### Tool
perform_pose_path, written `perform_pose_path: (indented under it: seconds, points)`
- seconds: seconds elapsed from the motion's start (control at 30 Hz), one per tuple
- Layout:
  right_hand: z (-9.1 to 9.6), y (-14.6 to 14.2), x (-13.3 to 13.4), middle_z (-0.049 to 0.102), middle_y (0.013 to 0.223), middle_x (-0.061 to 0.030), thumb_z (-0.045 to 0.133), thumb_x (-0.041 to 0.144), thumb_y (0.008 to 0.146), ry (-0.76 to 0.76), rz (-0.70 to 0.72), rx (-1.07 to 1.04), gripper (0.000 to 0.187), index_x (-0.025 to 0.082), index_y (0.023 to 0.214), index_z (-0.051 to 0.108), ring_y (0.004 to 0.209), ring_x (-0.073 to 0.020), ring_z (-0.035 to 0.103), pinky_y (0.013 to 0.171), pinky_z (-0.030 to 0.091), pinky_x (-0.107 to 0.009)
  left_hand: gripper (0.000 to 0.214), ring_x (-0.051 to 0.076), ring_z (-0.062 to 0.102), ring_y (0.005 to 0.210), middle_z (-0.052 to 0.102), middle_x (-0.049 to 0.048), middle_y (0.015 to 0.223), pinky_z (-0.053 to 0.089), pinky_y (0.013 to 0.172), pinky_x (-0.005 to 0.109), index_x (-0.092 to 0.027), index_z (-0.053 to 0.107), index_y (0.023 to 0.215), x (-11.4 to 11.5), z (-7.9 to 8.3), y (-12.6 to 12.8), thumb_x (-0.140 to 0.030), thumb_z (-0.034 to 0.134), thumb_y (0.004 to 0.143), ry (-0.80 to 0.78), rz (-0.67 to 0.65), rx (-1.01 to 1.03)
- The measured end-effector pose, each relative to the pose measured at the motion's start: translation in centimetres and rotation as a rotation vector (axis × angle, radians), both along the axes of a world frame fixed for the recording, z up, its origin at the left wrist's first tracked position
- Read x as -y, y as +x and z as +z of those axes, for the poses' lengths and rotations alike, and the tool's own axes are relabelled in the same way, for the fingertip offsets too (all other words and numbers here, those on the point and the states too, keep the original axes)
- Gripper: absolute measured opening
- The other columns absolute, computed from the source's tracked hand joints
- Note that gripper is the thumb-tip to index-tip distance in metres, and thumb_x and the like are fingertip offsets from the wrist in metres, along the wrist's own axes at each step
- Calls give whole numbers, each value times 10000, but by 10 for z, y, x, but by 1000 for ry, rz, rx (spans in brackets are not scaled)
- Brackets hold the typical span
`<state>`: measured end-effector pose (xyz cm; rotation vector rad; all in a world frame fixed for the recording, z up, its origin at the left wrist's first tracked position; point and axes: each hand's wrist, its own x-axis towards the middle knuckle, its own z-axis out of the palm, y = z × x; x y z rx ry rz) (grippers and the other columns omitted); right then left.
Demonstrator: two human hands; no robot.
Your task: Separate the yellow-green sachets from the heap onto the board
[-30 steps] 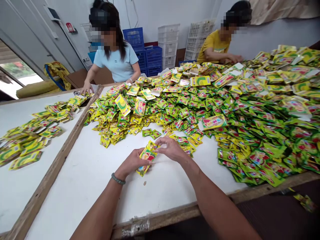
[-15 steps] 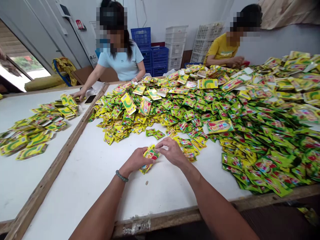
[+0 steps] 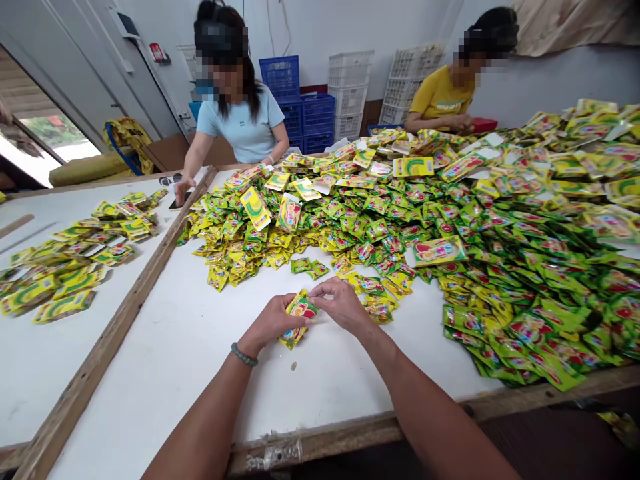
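My left hand (image 3: pixel 273 322) is closed around a small stack of yellow-green sachets (image 3: pixel 296 317) held just above the white table (image 3: pixel 175 353). My right hand (image 3: pixel 343 303) pinches the top edge of the same stack with thumb and fingers. A green bead bracelet (image 3: pixel 244 355) sits on my left wrist. Just beyond my right hand lie a few loose sachets (image 3: pixel 373 293), and behind them spreads a huge pile of sachets (image 3: pixel 450 220).
A wooden strip (image 3: pixel 125 313) divides this table from the left one, which holds a smaller heap of packets (image 3: pixel 75 260). A person in a light-blue shirt (image 3: pixel 240 127) and a person in a yellow shirt (image 3: pixel 443 97) work at the far side. Stacked crates (image 3: pixel 320 100) stand against the wall.
The view shifted slightly to the left and up. My hands stay together on the sachet stack, the right fingers adjusting at its top edge. The far-left person's hand moved on the table.
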<state>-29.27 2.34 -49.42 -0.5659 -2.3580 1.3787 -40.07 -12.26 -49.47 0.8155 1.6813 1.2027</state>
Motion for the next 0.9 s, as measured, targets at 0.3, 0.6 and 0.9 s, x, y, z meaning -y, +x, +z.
perform_pose_path:
  seconds: [0.3,0.6,0.9]
  points:
    - [4,-3,20,644,732,-25,584,344,770,59,153,70,197,199,687,689,1003,-233,538,892,348,-367,276,126,560,553,605,-18,653,429,525,225,-129,571,807,-4,-2,4,-247,712,602,-6,33,60]
    - [-3,-9,20,664,746,-11,688,324,678,-165,3,-32,295,199,938,627,694,-167,621,750,450,-333,367,142,585,576,634,8,712,458,557,251,-139,562,892,-4,-5,4,-303,730,610,55,49,112]
    - [-2,-48,-11,622,1137,-80,426,287,873,148,-27,-67,293,185,1110,566,1061,-191,560,906,406,-329,366,166,571,529,622,9,616,415,479,244,-158,564,787,63,11,-50,-481,658,642,-171,302,-338]
